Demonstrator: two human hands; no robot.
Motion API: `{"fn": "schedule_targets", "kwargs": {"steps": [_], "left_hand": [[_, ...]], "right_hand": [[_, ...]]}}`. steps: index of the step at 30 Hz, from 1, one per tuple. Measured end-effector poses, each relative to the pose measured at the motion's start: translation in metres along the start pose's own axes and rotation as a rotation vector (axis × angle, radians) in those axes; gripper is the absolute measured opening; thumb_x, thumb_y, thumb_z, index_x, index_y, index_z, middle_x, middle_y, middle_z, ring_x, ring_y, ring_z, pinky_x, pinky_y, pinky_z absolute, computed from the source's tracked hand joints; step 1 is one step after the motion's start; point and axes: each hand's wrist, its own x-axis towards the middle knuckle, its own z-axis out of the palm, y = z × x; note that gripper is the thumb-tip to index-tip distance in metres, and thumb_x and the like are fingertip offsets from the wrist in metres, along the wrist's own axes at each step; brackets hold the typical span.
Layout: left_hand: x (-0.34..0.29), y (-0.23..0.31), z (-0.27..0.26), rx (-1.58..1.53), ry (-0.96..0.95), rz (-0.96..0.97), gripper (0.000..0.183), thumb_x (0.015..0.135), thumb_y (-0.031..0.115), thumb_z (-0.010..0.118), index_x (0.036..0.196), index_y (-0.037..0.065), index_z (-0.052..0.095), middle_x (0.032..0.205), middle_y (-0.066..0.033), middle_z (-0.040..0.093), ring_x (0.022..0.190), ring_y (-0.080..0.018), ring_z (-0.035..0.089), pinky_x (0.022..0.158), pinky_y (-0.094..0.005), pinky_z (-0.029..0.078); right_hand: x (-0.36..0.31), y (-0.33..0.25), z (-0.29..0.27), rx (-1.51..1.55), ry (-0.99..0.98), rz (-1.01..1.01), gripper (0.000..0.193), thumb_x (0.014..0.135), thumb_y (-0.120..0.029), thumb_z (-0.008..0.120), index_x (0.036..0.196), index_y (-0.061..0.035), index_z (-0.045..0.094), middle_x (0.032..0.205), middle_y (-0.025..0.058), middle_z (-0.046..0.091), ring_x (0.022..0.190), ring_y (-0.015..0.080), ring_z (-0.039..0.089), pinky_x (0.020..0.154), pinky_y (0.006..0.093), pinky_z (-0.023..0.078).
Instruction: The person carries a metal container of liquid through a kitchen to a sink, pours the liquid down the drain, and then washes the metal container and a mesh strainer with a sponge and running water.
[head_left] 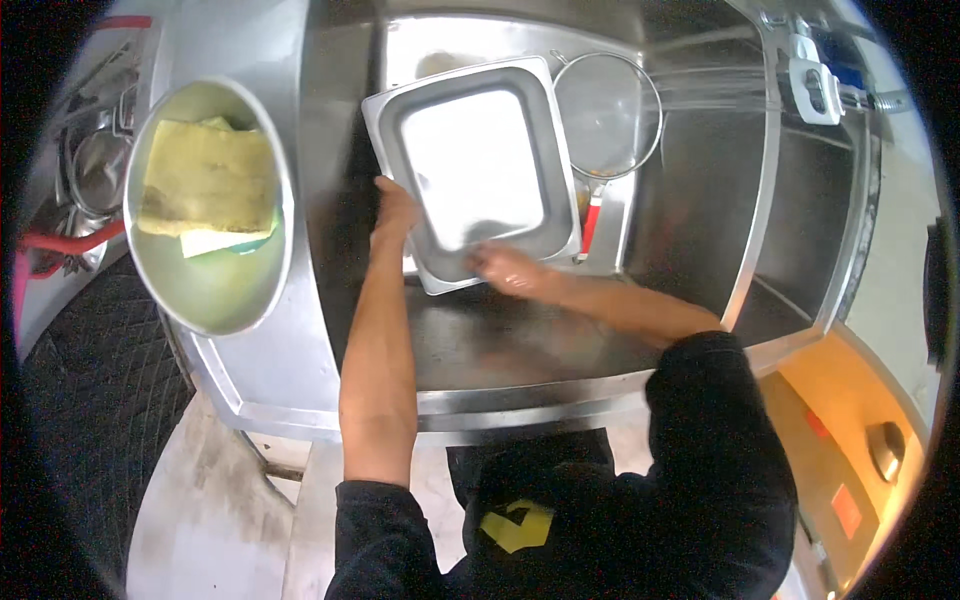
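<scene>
A deep rectangular steel food pan (400, 120) is tilted a little in the sink, its bright inside facing up. My left hand (395, 212) grips the pan's left wall at the rim, with the fingers partly hidden. Over the near edge of the pan, my right hand (508, 270) reaches inside toward the bottom corner. It looks wet and is smeared by motion, so I cannot see whether anything is in its fingers. Just right of the pan lies a round wire-rimmed mesh strainer (608, 115), and a red-handled tool (591, 222) sits below it.
On the steel counter at left stands an oval-looking metal bowl (205, 290) holding a yellow sponge cloth (210, 175) and a green-white piece. Utensils and a red-edged rack are farther left. A white tap fitting (815, 90) is at the far right. The sink's front edge (530, 395) runs before me.
</scene>
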Motion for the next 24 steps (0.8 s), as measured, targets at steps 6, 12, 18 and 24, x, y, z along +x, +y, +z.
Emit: {"fn": "schedule_targets", "kwargs": {"steps": [6,12,18,24], "left_hand": [[0.029,-0.06,0.003,0.099,-0.133,-0.061,0.079,0.09,0.035,0.042,0.14,-0.009,-0.001,0.132,-0.0282,0.044,0.124,-0.0367,0.043,0.104,-0.0399,0.034],[-0.023,-0.01,-0.017,-0.81,0.06,-0.271,0.088,0.084,0.075,0.012,0.14,0.011,0.035,0.13,-0.0134,0.05,0.124,-0.0345,0.041,0.099,-0.0545,0.032],[-0.05,-0.01,-0.019,-0.844,0.285,-0.264,0.083,0.091,0.063,0.013,0.125,-0.004,0.049,0.119,-0.0248,0.056,0.116,-0.0354,0.051,0.096,-0.0396,0.039],[-0.062,-0.015,0.021,-0.239,0.451,0.02,0.043,0.084,0.023,0.054,0.118,-0.002,0.049,0.104,-0.0272,0.061,0.099,-0.0405,0.06,0.086,-0.0454,0.046]], "right_hand": [[-0.011,-0.033,-0.026,-0.249,0.05,-0.236,0.038,0.079,-0.012,0.053,0.116,-0.0086,0.058,0.121,0.0123,0.052,0.113,0.0258,0.047,0.093,0.0395,0.042],[0.072,-0.048,-0.015,-0.417,0.2,-0.379,0.036,0.08,-0.014,0.052,0.115,-0.0118,0.059,0.118,0.0049,0.054,0.112,0.0232,0.046,0.09,0.0382,0.039],[0.161,-0.005,-0.082,-0.382,0.41,-0.145,0.029,0.078,-0.013,0.056,0.104,-0.0108,0.067,0.12,0.004,0.056,0.119,0.0267,0.042,0.097,0.043,0.035],[0.204,0.034,-0.155,-0.47,0.707,0.119,0.029,0.076,-0.005,0.055,0.103,-0.0106,0.066,0.114,0.0055,0.061,0.106,0.0253,0.05,0.085,0.0408,0.041]]}}
